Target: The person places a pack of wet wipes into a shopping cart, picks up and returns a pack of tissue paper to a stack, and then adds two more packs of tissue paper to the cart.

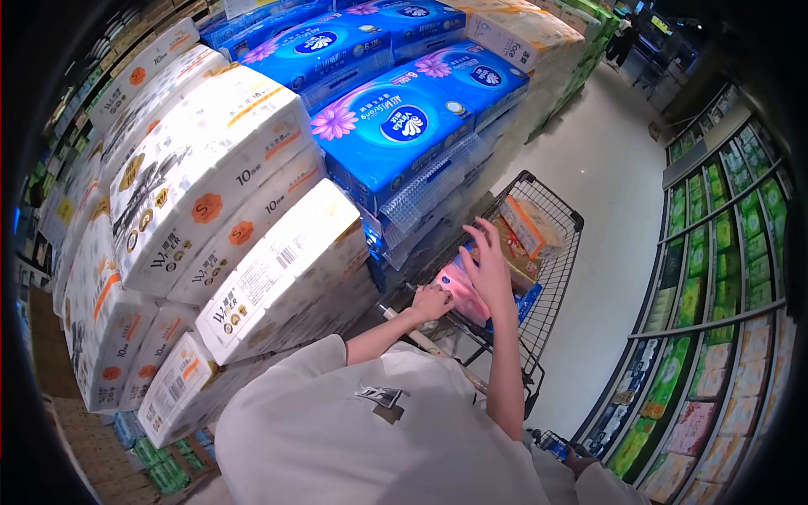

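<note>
A black wire shopping cart (pixel 551 278) stands in front of me. Inside it lie a pink package (pixel 465 290), an orange-and-white pack (pixel 532 225) and a yellowish pack (pixel 515 259), with something blue beside them. My left hand (pixel 431 303) is at the near left side of the cart, against the edge of the pink package, its fingers bent; whether it grips anything is unclear. My right hand (pixel 488 263) is raised over the cart, fingers spread, holding nothing.
Blue tissue packs (pixel 396 126) and white tissue packs (pixel 210 185) are stacked high at the left. Shelves of green and orange packs (pixel 694 337) line the right. The aisle floor (pixel 614 177) runs between them. A person (pixel 621 40) stands far back; another person's sleeve (pixel 602 486) shows at bottom right.
</note>
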A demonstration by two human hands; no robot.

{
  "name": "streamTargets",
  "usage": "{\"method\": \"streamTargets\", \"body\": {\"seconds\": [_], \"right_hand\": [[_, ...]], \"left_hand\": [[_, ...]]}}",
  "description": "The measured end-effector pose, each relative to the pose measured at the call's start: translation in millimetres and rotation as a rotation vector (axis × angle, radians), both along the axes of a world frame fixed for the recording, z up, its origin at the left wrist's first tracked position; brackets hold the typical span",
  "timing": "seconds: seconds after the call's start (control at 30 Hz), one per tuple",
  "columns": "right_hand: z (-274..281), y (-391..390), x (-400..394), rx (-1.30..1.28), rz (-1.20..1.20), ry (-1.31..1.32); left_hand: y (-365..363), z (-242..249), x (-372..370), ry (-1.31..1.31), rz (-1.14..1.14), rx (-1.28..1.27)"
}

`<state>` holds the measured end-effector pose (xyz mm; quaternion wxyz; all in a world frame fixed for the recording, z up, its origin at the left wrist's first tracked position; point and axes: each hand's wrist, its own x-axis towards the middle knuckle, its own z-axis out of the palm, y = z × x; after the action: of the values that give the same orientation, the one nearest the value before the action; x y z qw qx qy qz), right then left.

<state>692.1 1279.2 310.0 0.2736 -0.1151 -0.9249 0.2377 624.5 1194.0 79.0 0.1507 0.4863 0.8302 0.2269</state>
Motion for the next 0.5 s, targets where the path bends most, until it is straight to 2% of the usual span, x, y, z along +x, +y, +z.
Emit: {"method": "streamTargets", "body": {"seconds": [0.07,0.13,0.17,0.2,0.33,0.4,0.47,0.5], "right_hand": [[30.8,-9.2,-36.7,0.026,0.017,-0.005],[37.5,-8.1,-63.9,0.229,0.06,0.037],[41.3,-7.4,-73.1,0.219,0.058,0.028],[44.6,-6.8,-79.9,0.233,0.081,0.008],[34.3,-3.7,-100.6,0.25,0.129,0.055],[33.4,-2.3,-103.0,0.226,0.122,0.069],[42.8,-1.1,-103.1,0.172,0.104,0.015],[50.1,-6.0,-103.7,0.06,0.088,0.04]], "left_hand": [[6.7,7.5,-9.6,-0.089,-0.033,-0.047],[16.9,-9.7,-17.9,-0.283,-0.157,0.242],[15.1,20.0,-20.4,-0.708,-0.208,0.383],[15.6,39.6,-22.6,-0.719,-0.207,0.37],[19.7,90.1,-40.4,-1.364,0.065,0.694],[18.7,117.7,-51.2,-1.655,0.096,0.848],[17.5,133.6,-62.2,-1.752,0.115,0.949],[15.8,140.7,-65.6,-1.836,0.064,1.014]]}}
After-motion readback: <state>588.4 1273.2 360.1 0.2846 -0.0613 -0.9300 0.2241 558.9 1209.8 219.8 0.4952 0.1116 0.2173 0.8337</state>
